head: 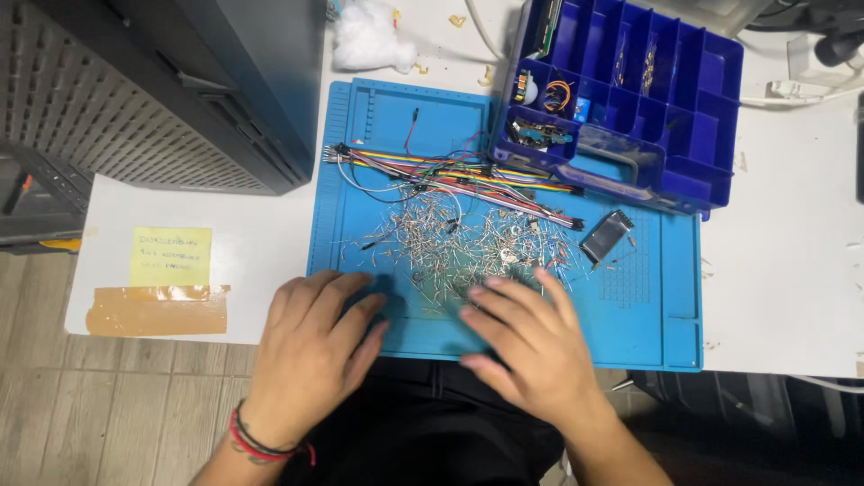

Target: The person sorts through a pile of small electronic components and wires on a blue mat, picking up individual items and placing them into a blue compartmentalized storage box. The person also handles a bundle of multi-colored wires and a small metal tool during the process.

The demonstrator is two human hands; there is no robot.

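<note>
A white table (792,270) stands over a pale wood-plank floor (108,405), with a dark slatted cabinet (117,99) at the left.

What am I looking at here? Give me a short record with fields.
Surface: blue work mat on a white table
Left hand: left hand, flat on the mat, fingers spread, holding nothing
Right hand: right hand, open, fingertips at the edge of the pile of small wire-legged parts
Behind the pile: bundle of coloured wires
Top right: blue compartment box, open
Left: yellow note above brown tape
</note>
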